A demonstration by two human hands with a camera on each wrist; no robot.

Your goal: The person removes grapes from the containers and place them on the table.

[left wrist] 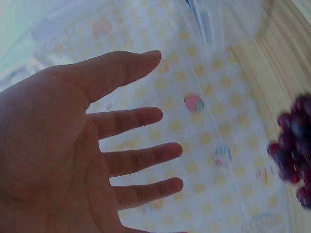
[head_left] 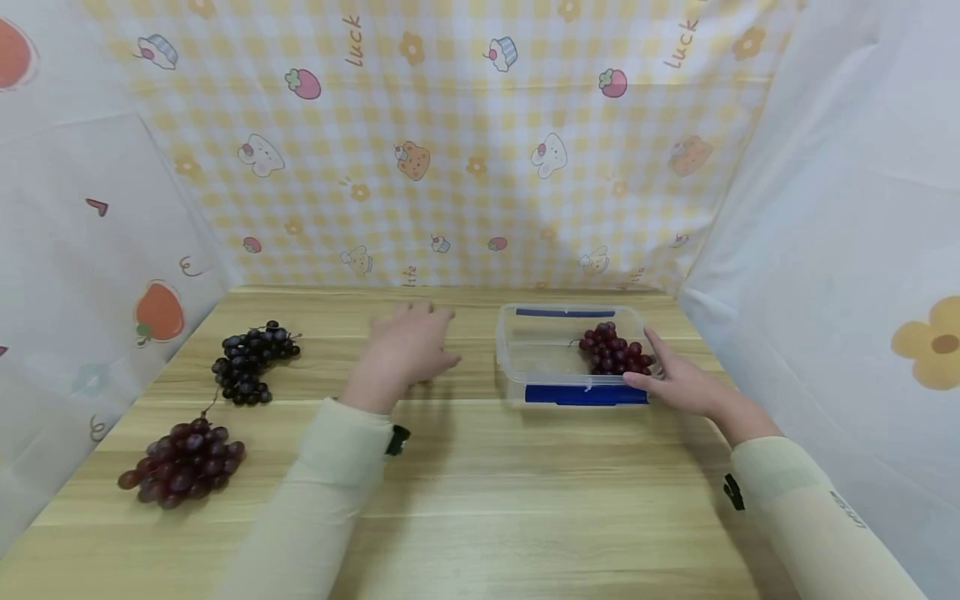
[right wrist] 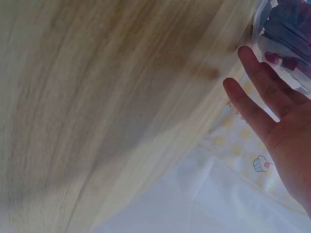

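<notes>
A clear plastic box (head_left: pixel 545 367) with blue latches stands right of centre on the table, a bunch of red grapes (head_left: pixel 611 350) inside its right part. My right hand (head_left: pixel 686 385) rests at the box's right front corner, thumb over the front edge and fingers along the side; the right wrist view shows this hand (right wrist: pixel 291 131) beside the box. Over the table left of the box is my left hand (head_left: pixel 408 346), holding nothing; its fingers are spread in the left wrist view (left wrist: pixel 53 141), with red grapes (left wrist: pixel 296 141) at that view's right edge.
On the table's left side lie a black grape bunch (head_left: pixel 247 362) and, nearer the front, a red grape bunch (head_left: pixel 183 467). A checked cloth (head_left: pixel 450 192) hangs behind the table, with white cloth on both sides.
</notes>
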